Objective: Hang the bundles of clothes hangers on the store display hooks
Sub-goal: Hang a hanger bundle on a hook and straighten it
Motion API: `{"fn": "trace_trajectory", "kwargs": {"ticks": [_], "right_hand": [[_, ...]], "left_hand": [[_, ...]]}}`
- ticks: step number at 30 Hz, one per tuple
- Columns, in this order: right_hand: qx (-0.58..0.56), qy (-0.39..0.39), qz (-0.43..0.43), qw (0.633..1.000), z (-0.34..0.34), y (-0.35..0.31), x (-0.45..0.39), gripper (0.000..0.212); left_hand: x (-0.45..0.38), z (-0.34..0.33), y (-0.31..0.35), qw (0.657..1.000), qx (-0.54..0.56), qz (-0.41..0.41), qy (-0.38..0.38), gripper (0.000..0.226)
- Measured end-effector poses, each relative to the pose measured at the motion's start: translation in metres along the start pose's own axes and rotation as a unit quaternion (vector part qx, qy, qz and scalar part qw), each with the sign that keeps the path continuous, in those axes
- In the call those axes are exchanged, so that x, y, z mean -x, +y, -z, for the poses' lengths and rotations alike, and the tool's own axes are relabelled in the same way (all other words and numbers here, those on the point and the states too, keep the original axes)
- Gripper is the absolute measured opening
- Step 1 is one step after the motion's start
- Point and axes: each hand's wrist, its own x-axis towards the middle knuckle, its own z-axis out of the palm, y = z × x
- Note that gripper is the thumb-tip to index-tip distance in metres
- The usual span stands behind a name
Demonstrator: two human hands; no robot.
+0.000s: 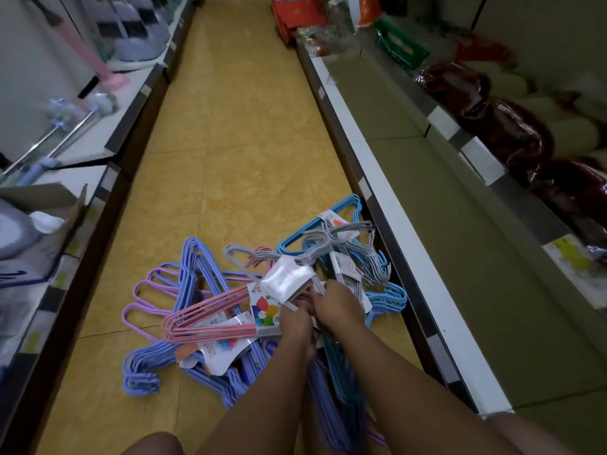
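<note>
At far left we see a cardboard box (46, 205) on the left shelf (131, 103). Hanger bundles (197, 310) lie on the yellow floor (236, 126). Our left hand (297, 323) and right hand (338, 305) both grip them, beside the right shelf edge (404, 231).

Def a shop aisle, some kind of household goods store imo. Long shelves (377, 178) run down both sides w/ price label strips on the edges, packaged goods (512, 136) stacked on the right, mops (82, 57) on the left, and labelled hanger bundles (210, 310) on the yellow tile floor (236, 126).
</note>
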Motion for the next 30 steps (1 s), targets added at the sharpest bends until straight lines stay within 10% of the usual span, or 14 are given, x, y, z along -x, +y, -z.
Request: {"fn": "trace_trajectory", "kwargs": {"ticks": [4,8,16,30], "right_hand": [[-0.044,0.053,-0.060,0.996,0.010,0.003,0.000,0.031],[-0.003,0.119,-0.043,0.992,0.020,0.013,0.001,0.027],[0.108,0.122,0.086,0.983,0.063,-0.006,0.032,0.022],[0.227,0.033,0.151,0.962,0.233,-0.121,0.196,0.023]], "left_hand": [[0.006,0.009,0.016,0.984,-0.166,-0.045,-0.039,0.030],[0.002,0.031,0.048,0.915,-0.350,-0.148,0.134,0.023],[0.024,0.029,0.099,0.628,-0.718,-0.283,0.099,0.072],[0.221,0.028,0.260,0.665,-0.694,-0.276,0.014,0.021]]}}
